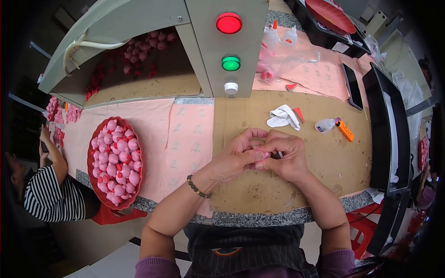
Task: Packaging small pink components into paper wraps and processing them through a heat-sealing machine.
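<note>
My left hand (242,152) and my right hand (289,156) meet over the brown cardboard (250,194), fingertips pinched together. Between the thumbs shows a bit of a small pink piece (264,155); the fingers hide most of it. A small dark spot appears among my right fingers, too small to make out. Just beyond my right hand lie a crumpled white cloth (282,116) and a red triangular piece (299,114). Farther right are a small clear bottle (324,125) on its side and an orange-handled cutter (345,131).
A red scalloped basket (91,173) heaped with pink figures stands at left. Ahead is a grey machine housing (199,46) with red and green lights and more pink pieces inside. At right are a black tray (389,134) and a phone (352,85). A person in stripes (55,194) sits far left.
</note>
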`<act>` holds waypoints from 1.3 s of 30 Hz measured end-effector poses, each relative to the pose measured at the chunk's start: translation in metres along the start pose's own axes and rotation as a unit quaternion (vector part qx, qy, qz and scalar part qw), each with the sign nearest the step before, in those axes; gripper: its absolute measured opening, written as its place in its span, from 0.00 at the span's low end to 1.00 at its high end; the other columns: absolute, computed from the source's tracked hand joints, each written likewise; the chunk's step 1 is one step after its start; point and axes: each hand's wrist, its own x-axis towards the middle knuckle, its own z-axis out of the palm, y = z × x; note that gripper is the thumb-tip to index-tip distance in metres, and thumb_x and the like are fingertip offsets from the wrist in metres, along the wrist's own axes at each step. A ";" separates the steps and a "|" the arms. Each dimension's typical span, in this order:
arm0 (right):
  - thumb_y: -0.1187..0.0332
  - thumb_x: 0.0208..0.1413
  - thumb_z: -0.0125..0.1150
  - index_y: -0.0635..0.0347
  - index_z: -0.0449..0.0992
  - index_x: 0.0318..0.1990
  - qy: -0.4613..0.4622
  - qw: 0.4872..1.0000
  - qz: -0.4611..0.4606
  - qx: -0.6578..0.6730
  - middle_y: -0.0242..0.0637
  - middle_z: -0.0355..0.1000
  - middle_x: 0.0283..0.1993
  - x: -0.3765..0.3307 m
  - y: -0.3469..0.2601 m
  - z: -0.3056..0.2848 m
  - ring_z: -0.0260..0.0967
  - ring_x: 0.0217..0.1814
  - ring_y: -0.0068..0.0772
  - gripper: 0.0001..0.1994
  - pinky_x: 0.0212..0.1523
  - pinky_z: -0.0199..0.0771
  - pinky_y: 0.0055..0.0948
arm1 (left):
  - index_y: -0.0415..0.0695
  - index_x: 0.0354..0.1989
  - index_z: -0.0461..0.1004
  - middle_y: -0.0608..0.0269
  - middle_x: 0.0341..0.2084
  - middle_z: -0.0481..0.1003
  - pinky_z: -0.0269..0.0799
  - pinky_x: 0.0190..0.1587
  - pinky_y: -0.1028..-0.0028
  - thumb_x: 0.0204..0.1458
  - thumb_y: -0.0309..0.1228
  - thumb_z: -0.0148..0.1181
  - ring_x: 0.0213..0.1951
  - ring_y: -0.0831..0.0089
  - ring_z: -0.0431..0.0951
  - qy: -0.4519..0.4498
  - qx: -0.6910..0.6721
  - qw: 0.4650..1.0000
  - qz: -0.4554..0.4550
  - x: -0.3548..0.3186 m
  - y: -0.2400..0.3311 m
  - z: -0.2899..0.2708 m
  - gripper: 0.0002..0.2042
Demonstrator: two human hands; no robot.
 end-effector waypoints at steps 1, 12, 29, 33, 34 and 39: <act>0.78 0.30 0.73 0.62 0.78 0.27 0.000 1.000 0.000 0.000 0.25 0.64 0.22 0.000 0.000 0.000 0.54 0.23 0.14 0.12 0.23 0.55 0.18 | 0.41 0.55 0.55 0.57 0.42 0.71 0.67 0.46 0.76 0.53 0.27 0.55 0.46 0.74 0.71 0.000 0.001 1.000 0.000 0.000 0.000 0.000 0.22; 0.82 0.39 0.67 0.67 0.75 0.34 0.119 0.980 0.057 0.147 0.26 0.60 0.22 0.003 -0.001 0.007 0.57 0.21 0.14 0.11 0.20 0.58 0.15 | 0.41 0.54 0.58 0.60 0.40 0.70 0.69 0.38 0.78 0.56 0.29 0.51 0.37 0.76 0.71 -0.029 0.005 0.997 0.069 0.002 0.006 0.002 0.19; 0.51 0.45 0.58 0.57 0.71 0.26 0.022 0.880 -0.154 -0.449 0.37 0.68 0.25 -0.005 -0.012 -0.027 0.68 0.28 0.38 0.17 0.27 0.68 0.35 | 0.36 0.37 0.73 0.64 0.31 0.71 0.69 0.35 0.80 0.51 0.19 0.53 0.35 0.78 0.72 0.149 0.194 0.965 0.090 0.013 0.009 0.024 0.06; 0.55 0.51 0.47 0.58 0.70 0.24 -0.042 0.942 -0.123 -0.308 0.39 0.68 0.25 0.010 0.000 0.001 0.67 0.30 0.43 0.15 0.30 0.67 0.41 | 0.42 0.32 0.68 0.68 0.26 0.67 0.66 0.25 0.81 0.53 0.30 0.55 0.26 0.82 0.66 0.099 0.254 0.922 0.274 -0.008 -0.007 -0.046 0.06; 0.57 0.49 0.49 0.58 0.69 0.21 -0.003 0.927 -0.171 -0.333 0.39 0.68 0.23 0.007 0.017 0.001 0.67 0.28 0.43 0.14 0.27 0.66 0.41 | 0.37 0.38 0.66 0.57 0.25 0.68 0.72 0.36 0.66 0.49 0.21 0.47 0.26 0.72 0.66 0.227 0.468 0.848 0.096 -0.021 0.005 -0.023 0.08; 0.43 0.46 0.59 0.55 0.73 0.21 0.006 0.924 -0.220 -0.312 0.39 0.71 0.23 0.013 0.053 0.003 0.67 0.25 0.43 0.23 0.20 0.62 0.39 | 0.37 0.34 0.64 0.61 0.22 0.64 0.70 0.32 0.72 0.50 0.18 0.42 0.25 0.74 0.64 0.125 0.213 0.957 0.150 -0.006 -0.003 -0.021 0.05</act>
